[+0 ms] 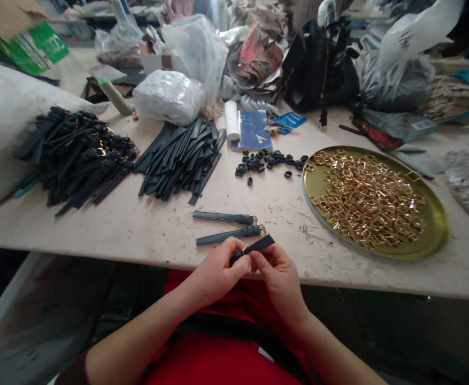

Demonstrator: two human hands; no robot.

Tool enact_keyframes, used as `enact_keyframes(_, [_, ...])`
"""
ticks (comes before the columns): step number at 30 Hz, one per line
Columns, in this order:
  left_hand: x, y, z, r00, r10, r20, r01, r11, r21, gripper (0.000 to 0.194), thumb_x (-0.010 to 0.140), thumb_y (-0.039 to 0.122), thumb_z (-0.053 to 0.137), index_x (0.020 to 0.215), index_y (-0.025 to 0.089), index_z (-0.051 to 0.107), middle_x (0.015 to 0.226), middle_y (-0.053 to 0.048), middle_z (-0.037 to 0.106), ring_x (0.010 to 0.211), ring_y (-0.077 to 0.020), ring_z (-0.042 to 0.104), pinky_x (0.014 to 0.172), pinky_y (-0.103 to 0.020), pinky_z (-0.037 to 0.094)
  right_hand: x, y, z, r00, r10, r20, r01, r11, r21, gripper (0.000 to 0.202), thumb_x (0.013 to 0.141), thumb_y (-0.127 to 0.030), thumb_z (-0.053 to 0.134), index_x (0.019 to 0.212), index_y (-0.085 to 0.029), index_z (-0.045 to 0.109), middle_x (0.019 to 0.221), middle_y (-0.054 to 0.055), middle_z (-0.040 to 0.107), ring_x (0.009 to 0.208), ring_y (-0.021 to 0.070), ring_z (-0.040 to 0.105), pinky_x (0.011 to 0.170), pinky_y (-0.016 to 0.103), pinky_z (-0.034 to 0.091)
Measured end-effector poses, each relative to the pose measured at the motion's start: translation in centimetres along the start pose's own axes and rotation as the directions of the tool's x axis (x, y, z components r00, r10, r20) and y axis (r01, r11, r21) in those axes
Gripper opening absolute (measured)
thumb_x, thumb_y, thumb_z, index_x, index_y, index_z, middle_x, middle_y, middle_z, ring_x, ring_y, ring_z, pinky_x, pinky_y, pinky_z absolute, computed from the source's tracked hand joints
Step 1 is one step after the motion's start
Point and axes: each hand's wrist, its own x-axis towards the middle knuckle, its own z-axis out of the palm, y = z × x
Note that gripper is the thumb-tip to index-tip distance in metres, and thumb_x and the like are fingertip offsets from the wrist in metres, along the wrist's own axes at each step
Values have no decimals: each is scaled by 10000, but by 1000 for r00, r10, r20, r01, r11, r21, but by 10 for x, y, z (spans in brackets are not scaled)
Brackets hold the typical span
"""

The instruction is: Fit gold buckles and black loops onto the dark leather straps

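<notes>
A black strap (260, 243) with a bit of gold metal on it is pinched between my two hands at the table's front edge. My left hand (222, 270) closes its fingers on the strap's dark left part, mostly hidden. On the right side, my right hand (276, 272) grips the strap from below, thumb and fingers together. Just beyond them lie two finished-looking straps with gold buckles, an upper strap (222, 216) and a lower strap (228, 234). Small black loops (272, 159) are scattered farther back. A round golden tray (437, 235) holds many gold buckles (373, 198).
Flat black strips (182, 158) are piled at centre left, beside a heap of buckled straps (77, 155). Behind them stand a white roll (231, 120), a blue booklet (254, 128), a plastic-wrapped bundle (170, 96) and a black bag (306, 69). The table edge (338, 283) runs under my hands.
</notes>
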Motion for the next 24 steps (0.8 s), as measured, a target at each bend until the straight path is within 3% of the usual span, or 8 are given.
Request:
enact_keyframes(2, [5,-3,0,999,-28,33,31,996,-80,168,830,328,428,784,176,483,639,47,477,578,-92,425,548,-208,335,5,-1,-3,1000,-5,26,6,999,-41,177,728,-350,640,709,-180,592,624,-27,559,588,97,490,578,227,413])
enact_keyframes(7, [13,-12,4,990,-98,102,121,960,-252,196,831,366,420,756,186,437,541,84,399,464,-68,339,489,-197,308,17,-2,-7,945,257,200,-287,947,141,196,759,-378,584,781,-185,561,677,-22,556,580,95,487,578,237,423])
enact_keyframes(9, [14,-14,5,990,-111,83,128,959,-254,198,829,365,419,740,188,428,538,82,396,468,-70,341,487,-198,303,16,0,-6,967,203,153,-210,977,34,195,782,-379,552,782,-184,556,676,-13,554,597,109,492,592,253,424])
enact_keyframes(11, [14,-14,5,994,-101,38,106,979,-173,193,822,353,428,720,189,420,554,74,399,497,-77,356,495,-203,293,13,2,-6,998,-12,65,26,977,-210,172,802,-356,530,786,-189,563,706,6,565,653,134,508,629,279,425])
enact_keyframes(14, [9,-9,4,999,-41,-14,42,999,31,187,818,331,428,695,190,410,597,58,415,560,-94,381,516,-217,279,7,3,-9,929,-363,80,354,802,-481,98,795,-296,546,802,-204,576,779,25,584,752,164,523,700,308,420])
enact_keyframes(16, [3,-4,2,1000,-11,-14,13,993,119,189,819,329,420,690,191,407,602,54,417,571,-99,380,519,-223,272,5,3,-12,923,-370,100,369,789,-492,93,791,-295,552,789,-204,570,762,18,580,737,159,522,691,300,421])
enact_keyframes(20, [-6,-1,5,999,-16,45,14,999,43,183,816,325,414,690,193,399,567,66,396,529,-89,364,493,-214,268,-1,-4,-12,987,-31,155,79,946,-313,209,822,-377,495,745,-187,533,654,-5,548,600,133,494,578,271,415])
enact_keyframes(24, [-16,1,9,1000,5,31,-4,1000,-27,184,817,313,390,675,199,364,530,75,372,504,-88,354,488,-212,280,-15,-11,-9,936,-323,136,350,836,-422,117,789,-323,548,747,-215,561,734,18,561,707,171,509,668,311,409])
